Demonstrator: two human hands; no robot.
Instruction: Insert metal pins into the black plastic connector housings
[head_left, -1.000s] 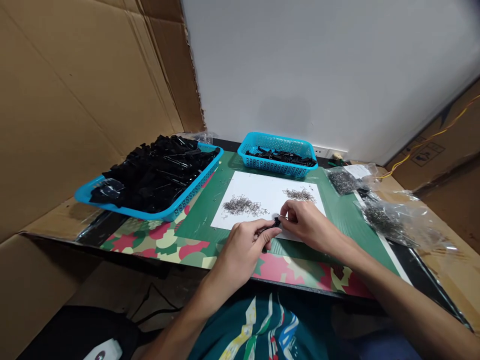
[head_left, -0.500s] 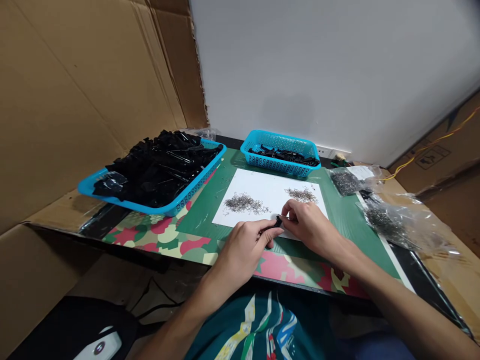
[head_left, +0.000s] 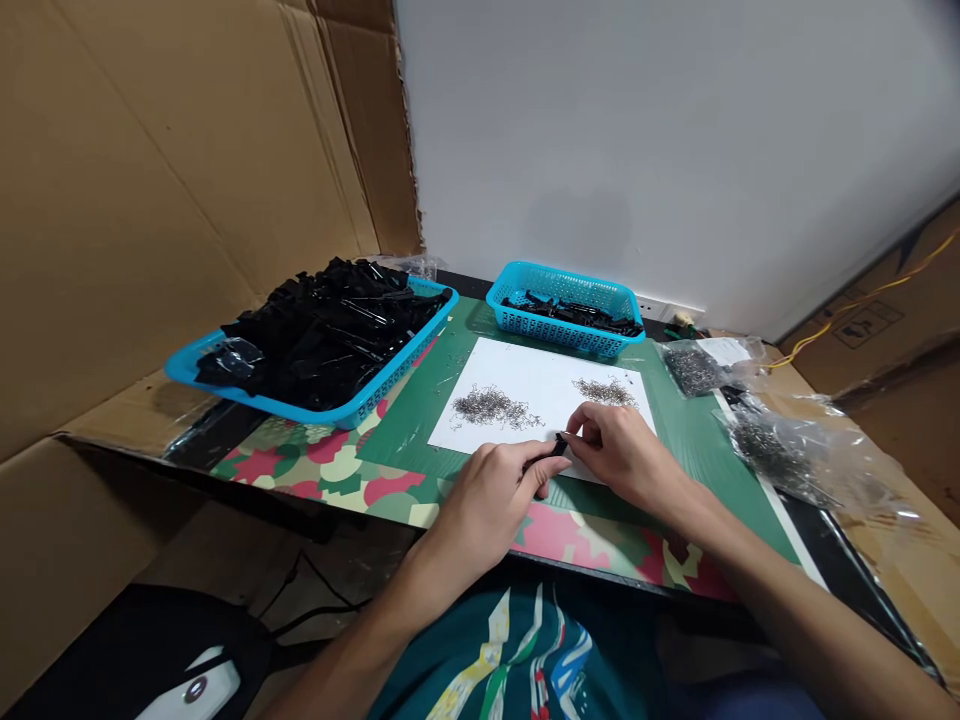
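My left hand [head_left: 491, 492] is closed on a small black plastic part [head_left: 553, 449] at the near edge of a white paper sheet [head_left: 536, 378]. My right hand [head_left: 619, 452] pinches at the same part from the right, fingertips pressed together on it or on something too small to name. Two heaps of tiny metal springs lie on the sheet, one on the left [head_left: 489, 405], one on the right [head_left: 602, 391]. The sheet rests on a green mat [head_left: 682, 425].
A large blue basket [head_left: 259, 395] heaped with black parts stands at the left. A smaller blue basket [head_left: 562, 305] with a few black parts stands at the back. Clear bags of springs [head_left: 795, 450] lie at the right. Cardboard walls rise on the left.
The hands stay together on the black part. The view has shifted slightly, so everything sits a little further right in the picture.
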